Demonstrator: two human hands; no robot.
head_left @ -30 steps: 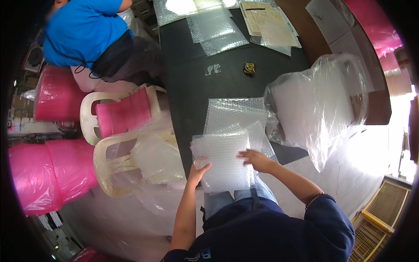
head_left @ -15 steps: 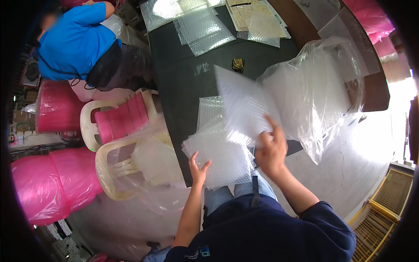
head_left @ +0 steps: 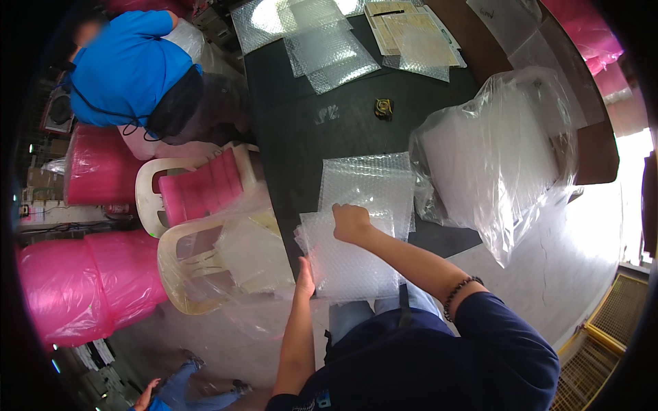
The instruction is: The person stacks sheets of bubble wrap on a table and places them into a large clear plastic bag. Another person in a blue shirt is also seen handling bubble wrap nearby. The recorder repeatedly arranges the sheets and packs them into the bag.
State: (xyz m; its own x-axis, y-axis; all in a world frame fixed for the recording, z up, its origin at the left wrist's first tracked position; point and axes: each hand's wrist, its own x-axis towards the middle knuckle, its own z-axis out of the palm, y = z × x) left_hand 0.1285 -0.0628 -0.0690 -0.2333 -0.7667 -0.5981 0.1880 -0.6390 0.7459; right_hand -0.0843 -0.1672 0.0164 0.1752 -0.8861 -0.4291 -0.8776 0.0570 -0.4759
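Observation:
A stack of clear bubble-wrap sheets (head_left: 346, 264) lies at the table's near edge, in front of my body. My left hand (head_left: 306, 279) rests against the stack's left side, its fingers stretched out along that edge. Over the stack's upper edge, my right hand (head_left: 351, 223) is closed, knuckles up, at the top sheet's border; its fingertips are hidden. Just beyond the stack, more bubble-wrap sheets (head_left: 367, 177) lie in a second pile, partly behind my right hand.
On the dark table (head_left: 291, 133) are a tape measure (head_left: 383, 108), papers with a pen (head_left: 415, 34), and more bubble wrap (head_left: 332, 58). A large clear bag of sheets (head_left: 490, 151) stands right. Plastic chairs (head_left: 175, 264) hold wrapped goods; a person in blue (head_left: 133, 68) stands far left.
My right hand has come back from the right to the stack's upper edge. The sheet that was raised now lies on the far pile. Another person has appeared at lower left.

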